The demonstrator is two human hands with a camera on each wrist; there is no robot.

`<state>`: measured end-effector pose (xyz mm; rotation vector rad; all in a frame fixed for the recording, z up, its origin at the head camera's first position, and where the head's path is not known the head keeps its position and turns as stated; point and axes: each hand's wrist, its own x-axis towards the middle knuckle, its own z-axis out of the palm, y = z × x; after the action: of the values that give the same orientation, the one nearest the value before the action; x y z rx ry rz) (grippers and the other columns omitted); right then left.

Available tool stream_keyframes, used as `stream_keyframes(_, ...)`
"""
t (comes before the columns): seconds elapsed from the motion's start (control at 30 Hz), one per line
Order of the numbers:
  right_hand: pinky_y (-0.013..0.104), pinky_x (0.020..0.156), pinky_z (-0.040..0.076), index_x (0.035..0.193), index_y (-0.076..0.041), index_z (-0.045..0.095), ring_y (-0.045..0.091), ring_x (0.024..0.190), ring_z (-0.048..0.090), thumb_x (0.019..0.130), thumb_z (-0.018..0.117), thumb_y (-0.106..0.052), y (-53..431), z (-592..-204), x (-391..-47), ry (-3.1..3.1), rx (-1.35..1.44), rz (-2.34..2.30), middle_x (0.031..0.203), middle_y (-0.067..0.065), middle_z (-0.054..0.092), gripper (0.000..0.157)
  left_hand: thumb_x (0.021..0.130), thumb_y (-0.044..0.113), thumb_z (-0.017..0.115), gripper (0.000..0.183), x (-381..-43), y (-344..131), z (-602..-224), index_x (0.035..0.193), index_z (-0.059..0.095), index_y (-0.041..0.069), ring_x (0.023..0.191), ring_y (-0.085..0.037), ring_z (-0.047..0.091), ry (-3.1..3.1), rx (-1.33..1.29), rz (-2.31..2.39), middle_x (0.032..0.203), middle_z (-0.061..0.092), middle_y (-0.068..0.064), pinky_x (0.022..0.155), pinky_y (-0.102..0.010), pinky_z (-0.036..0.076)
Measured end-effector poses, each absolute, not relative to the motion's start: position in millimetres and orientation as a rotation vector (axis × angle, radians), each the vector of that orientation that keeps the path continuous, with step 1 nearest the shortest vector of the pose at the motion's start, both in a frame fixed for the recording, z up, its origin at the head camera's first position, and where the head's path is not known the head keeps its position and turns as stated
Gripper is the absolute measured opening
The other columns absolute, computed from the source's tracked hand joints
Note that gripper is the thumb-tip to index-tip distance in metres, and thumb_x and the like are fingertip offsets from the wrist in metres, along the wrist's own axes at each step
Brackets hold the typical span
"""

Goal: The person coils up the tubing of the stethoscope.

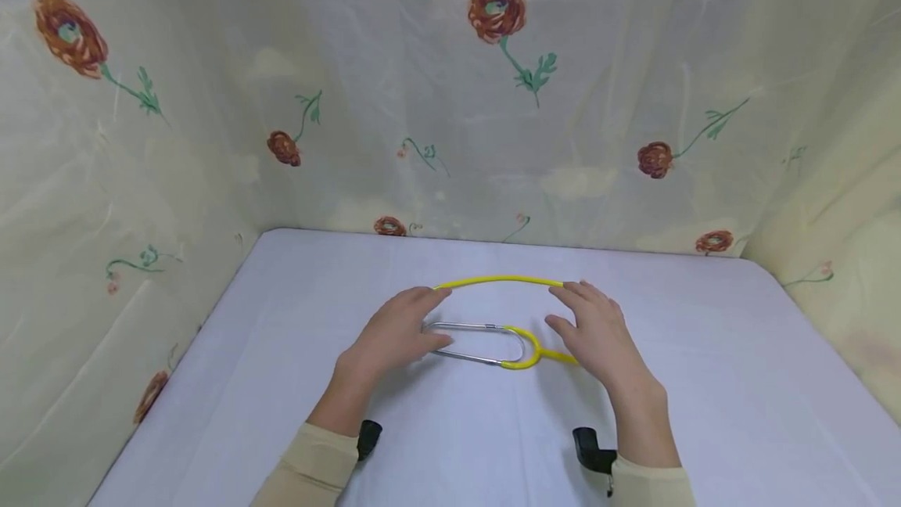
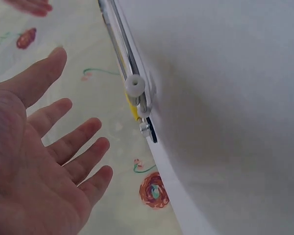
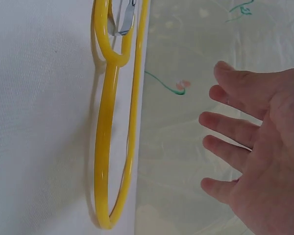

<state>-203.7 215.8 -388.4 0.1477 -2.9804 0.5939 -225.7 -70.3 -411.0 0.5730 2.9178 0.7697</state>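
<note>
Lying sideways across the white worktop [image 1: 450, 444], the stethoscope [image 1: 538, 348] has its long axis running from left to right, with its 2 ends reaching under the 2 hands. The left hand [image 1: 400, 329] hovers over the metal end: the white ear tip [image 2: 134, 85] and the chest piece [image 2: 145, 129] lie close together there, below and beyond its fingers. The right hand [image 1: 594, 327] hovers over the opposite end, where the yellow tubing [image 1: 500, 278] bends back on itself and returns along the far side. So the left hand is nearer the ear tips and chest piece, the right nearer the bend; for the stethoscope as a whole, neither hand looks clearly nearer

On both hands the fingers are spread apart and loosely extended, with nothing between them. In the head view they overlap parts of the stethoscope, but the wrist views show a gap between the hands and the thing, so there appears to be no contact. The Y-shaped junction and the 2 metal tubes [image 1: 468, 326] lie between the hands, on the near side of the long run of tubing

As a judgement, the relation that counts is height: each hand is roughly in line with its own end, and the stethoscope lies below the fingers. No container shows in the 3 views
</note>
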Motion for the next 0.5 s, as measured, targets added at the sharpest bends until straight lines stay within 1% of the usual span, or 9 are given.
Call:
stream_keyframes(0.13, 0.062, 0.112, 0.031, 0.141, -0.005, 0.053, 0.044, 0.139, 0.039, 0.095, 0.063, -0.017, 217, -388, -203, -3.001, 0.151, 0.622, 0.147, 0.022, 0.049, 0.048, 0.087, 0.04, 0.074, 0.071, -227, -66, -414, 0.15, 0.044, 0.026, 0.14, -0.024, 0.042, 2.918, 0.63, 0.739, 0.151, 0.046, -0.004, 0.113, -0.044, 0.039)
stream_keyframes(0.2, 0.061, 0.112, 0.032, 0.141, -0.004, 0.052, 0.043, 0.139, 0.04, 0.095, 0.063, -0.016, 217, -389, -204, -3.021, 0.158, 0.642, 0.146, 0.021, 0.05, 0.049, 0.086, 0.039, 0.075, 0.071, -227, -64, -417, 0.149, 0.045, 0.025, 0.14, -0.024, 0.043, 2.924, 0.665, 0.715, 0.149, 0.048, -0.004, 0.112, -0.043, 0.04)
stream_keyframes(0.33, 0.058, 0.112, 0.035, 0.141, -0.003, 0.052, 0.042, 0.138, 0.042, 0.095, 0.064, -0.016, 216, -389, -205, -3.075, 0.164, 0.674, 0.144, 0.02, 0.054, 0.049, 0.086, 0.037, 0.077, 0.072, -224, -61, -418, 0.149, 0.045, 0.025, 0.138, -0.023, 0.045, 2.92, 0.684, 0.674, 0.146, 0.051, -0.004, 0.112, -0.042, 0.041)
stream_keyframes(0.43, 0.057, 0.109, 0.039, 0.138, -0.002, 0.056, 0.042, 0.135, 0.046, 0.094, 0.064, -0.015, 215, -390, -206, -3.115, 0.154, 0.678, 0.139, 0.02, 0.058, 0.046, 0.086, 0.036, 0.077, 0.071, -222, -58, -417, 0.149, 0.045, 0.026, 0.136, -0.024, 0.047, 2.914, 0.676, 0.651, 0.145, 0.052, -0.005, 0.111, -0.042, 0.042)
stream_keyframes(0.5, 0.056, 0.105, 0.043, 0.134, -0.002, 0.059, 0.041, 0.13, 0.051, 0.094, 0.065, -0.014, 214, -391, -205, -3.138, 0.156, 0.666, 0.136, 0.019, 0.061, 0.043, 0.086, 0.035, 0.077, 0.071, -221, -56, -418, 0.149, 0.046, 0.026, 0.135, -0.023, 0.048, 2.908, 0.663, 0.64, 0.144, 0.052, -0.005, 0.11, -0.042, 0.043)
